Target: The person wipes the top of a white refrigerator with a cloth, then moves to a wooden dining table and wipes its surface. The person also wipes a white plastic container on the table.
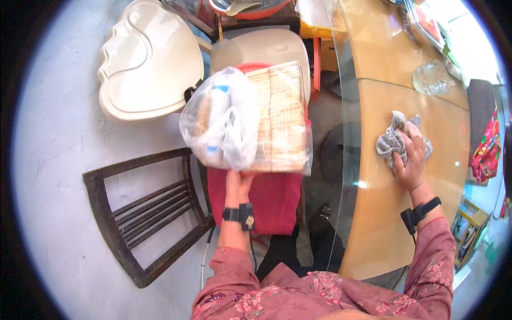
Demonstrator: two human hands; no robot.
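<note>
My left hand (239, 182) is at the near edge of a clear-wrapped bundle of tan, layered paper-like sheets (280, 116) and a knotted translucent plastic bag (226, 120). Its fingers go beneath them and are mostly hidden. White and brown items with blue patches show through the bag. A red rim (253, 66), perhaps of a basket, peeks out behind both. On the glass-topped wooden table (384, 224), my right hand (411, 158) presses on a crumpled grey cloth (387, 142), fingers bent into it.
A glass jar (431, 78) stands farther back on the table. To the left are a cream chair back (154, 60) and a dark wooden chair back (146, 216). A magenta cloth (272, 204) covers the seat before me. A cream seat (276, 46) lies beyond the bundle.
</note>
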